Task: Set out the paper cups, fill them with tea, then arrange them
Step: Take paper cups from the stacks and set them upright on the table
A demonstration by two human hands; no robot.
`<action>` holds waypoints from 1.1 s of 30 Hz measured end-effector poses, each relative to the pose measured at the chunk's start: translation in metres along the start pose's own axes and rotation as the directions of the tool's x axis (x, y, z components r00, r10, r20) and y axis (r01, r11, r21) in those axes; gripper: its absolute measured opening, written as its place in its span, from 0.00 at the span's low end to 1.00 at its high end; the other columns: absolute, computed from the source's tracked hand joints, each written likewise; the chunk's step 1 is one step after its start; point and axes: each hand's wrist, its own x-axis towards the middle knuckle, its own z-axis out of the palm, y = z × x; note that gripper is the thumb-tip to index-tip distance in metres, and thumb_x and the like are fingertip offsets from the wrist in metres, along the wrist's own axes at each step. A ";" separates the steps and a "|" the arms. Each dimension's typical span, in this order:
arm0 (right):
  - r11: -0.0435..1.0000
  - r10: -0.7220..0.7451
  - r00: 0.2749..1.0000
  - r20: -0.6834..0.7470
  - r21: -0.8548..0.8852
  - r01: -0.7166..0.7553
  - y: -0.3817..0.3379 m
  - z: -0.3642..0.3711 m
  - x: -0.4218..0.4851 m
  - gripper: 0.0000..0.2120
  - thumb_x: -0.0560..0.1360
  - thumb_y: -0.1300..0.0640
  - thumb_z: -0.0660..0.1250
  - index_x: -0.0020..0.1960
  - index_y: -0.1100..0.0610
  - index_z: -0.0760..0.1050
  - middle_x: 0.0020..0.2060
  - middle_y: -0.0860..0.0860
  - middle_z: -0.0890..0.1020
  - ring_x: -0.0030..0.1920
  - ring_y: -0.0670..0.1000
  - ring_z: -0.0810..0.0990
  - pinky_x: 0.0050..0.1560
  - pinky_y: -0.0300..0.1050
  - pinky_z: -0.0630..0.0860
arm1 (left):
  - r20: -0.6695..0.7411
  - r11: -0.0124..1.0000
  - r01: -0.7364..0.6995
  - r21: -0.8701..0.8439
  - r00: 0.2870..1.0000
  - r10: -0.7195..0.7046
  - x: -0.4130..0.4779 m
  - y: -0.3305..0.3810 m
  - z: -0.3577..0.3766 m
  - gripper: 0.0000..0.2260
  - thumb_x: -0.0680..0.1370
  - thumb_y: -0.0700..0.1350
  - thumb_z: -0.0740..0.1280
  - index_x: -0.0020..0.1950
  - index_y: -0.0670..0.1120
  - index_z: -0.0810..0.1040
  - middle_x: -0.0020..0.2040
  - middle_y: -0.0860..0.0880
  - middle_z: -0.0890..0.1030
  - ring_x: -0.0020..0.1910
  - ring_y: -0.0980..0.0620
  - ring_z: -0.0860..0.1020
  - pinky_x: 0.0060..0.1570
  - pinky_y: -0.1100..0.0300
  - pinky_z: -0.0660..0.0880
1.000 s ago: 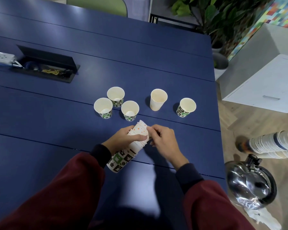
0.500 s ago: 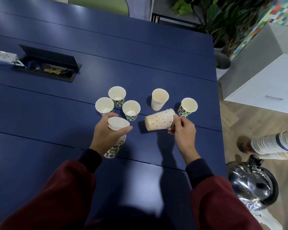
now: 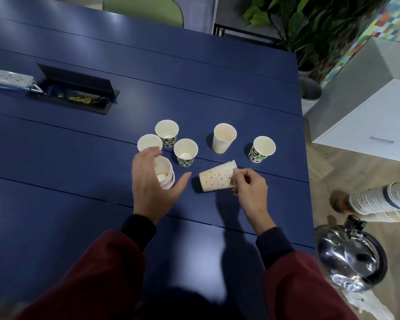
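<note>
Toward the right edge of the dark blue tabletop (image 3: 79, 204): white paper cup with orange dots (image 3: 216, 180), on its side, long axis left to right, base toward the left hand (image 3: 151, 188), mouth toward the right hand (image 3: 251, 189). Pinched at the rim by curled right fingers. Left fingers spread and released over the upright nested stack of white paper cups (image 3: 165, 173), gripping nothing. Nearer for righting it, probably: right hand. No readable writing or brand.

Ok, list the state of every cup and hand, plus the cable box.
Orange-dotted white paper cup: on its side, rim pinched by right hand.
Stack of nested paper cups: upright on the blue table, under the open left hand.
Tall plain white paper cup: upright, empty.
Four short paper cups: upright, no tea seen.
Black cable-box lid: open.
</note>
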 end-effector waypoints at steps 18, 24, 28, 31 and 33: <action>0.980 -0.170 0.977 -0.132 -0.126 0.153 -0.033 -0.033 0.041 0.12 0.80 0.52 0.67 0.41 0.58 0.79 0.36 0.53 0.83 0.35 0.48 0.76 0.40 0.40 0.73 | 0.741 0.922 0.350 0.165 0.573 -0.350 -0.012 0.001 0.086 0.29 0.66 0.57 0.76 0.60 0.48 0.69 0.57 0.46 0.79 0.58 0.41 0.77 0.56 0.47 0.75; 0.877 -0.282 0.959 -0.015 -0.409 0.251 -0.021 -0.031 0.046 0.08 0.79 0.57 0.67 0.44 0.58 0.82 0.36 0.48 0.83 0.38 0.48 0.79 0.39 0.34 0.70 | 0.608 0.939 0.344 0.003 0.745 -0.274 -0.005 0.008 0.095 0.37 0.64 0.66 0.70 0.69 0.52 0.71 0.63 0.50 0.74 0.65 0.45 0.71 0.64 0.44 0.69; 0.803 -0.223 0.969 0.104 -0.544 0.243 0.003 -0.023 0.040 0.09 0.79 0.57 0.66 0.53 0.59 0.84 0.44 0.56 0.86 0.46 0.58 0.82 0.47 0.48 0.75 | 0.594 0.901 0.412 -0.135 0.761 -0.259 -0.002 0.003 0.106 0.30 0.64 0.49 0.80 0.63 0.47 0.73 0.59 0.50 0.78 0.58 0.49 0.75 0.61 0.44 0.73; 0.774 -0.178 0.973 0.145 -0.591 0.229 0.011 -0.022 0.035 0.12 0.79 0.56 0.67 0.60 0.58 0.82 0.51 0.56 0.86 0.52 0.58 0.83 0.52 0.47 0.74 | 0.568 0.899 0.422 -0.119 0.771 -0.287 -0.007 0.002 0.107 0.36 0.63 0.47 0.84 0.65 0.44 0.70 0.60 0.48 0.76 0.59 0.49 0.74 0.61 0.47 0.72; 0.777 -0.193 0.974 0.117 -0.588 0.225 0.011 -0.023 0.033 0.13 0.79 0.56 0.66 0.62 0.57 0.81 0.52 0.55 0.86 0.51 0.57 0.83 0.52 0.47 0.74 | 0.529 0.908 0.401 -0.121 0.800 -0.283 -0.010 0.006 0.102 0.42 0.64 0.50 0.84 0.71 0.42 0.66 0.66 0.46 0.73 0.65 0.48 0.72 0.66 0.50 0.71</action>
